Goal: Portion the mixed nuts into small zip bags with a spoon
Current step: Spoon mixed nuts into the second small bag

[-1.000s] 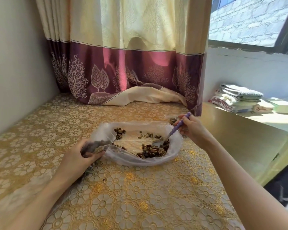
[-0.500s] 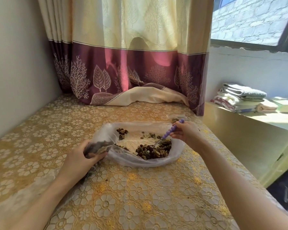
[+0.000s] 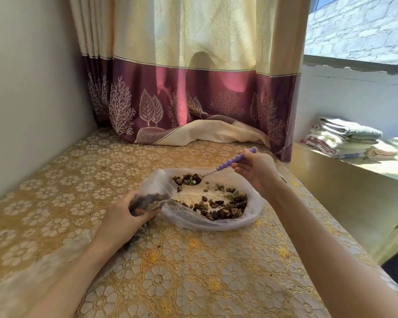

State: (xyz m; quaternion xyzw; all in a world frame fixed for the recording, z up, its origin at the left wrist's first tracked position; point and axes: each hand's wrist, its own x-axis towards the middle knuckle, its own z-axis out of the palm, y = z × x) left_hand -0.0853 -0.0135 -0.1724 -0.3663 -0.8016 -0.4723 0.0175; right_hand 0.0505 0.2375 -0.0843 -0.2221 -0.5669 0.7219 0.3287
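Note:
A wide clear plastic bag (image 3: 251, 216) lies open on the table with mixed nuts (image 3: 223, 206) spread inside it. My left hand (image 3: 126, 214) grips a small zip bag (image 3: 151, 199) partly filled with nuts, at the big bag's left edge, its mouth facing right. My right hand (image 3: 254, 168) holds a spoon by its purple handle (image 3: 236, 159). The spoon's bowl (image 3: 189, 180) is heaped with nuts and hovers over the big bag's far left side, just right of the small bag's mouth.
A gold floral tablecloth (image 3: 170, 271) covers the table. A cream and purple curtain (image 3: 193, 99) hangs at the back, with its hem on the table. A wall (image 3: 32, 99) stands to the left. Folded towels (image 3: 345, 138) lie on the ledge at the right.
The spoon was dug into the nut pile at the big bag's right side. It has come up loaded and moved left toward the small bag. My left hand has kept its hold.

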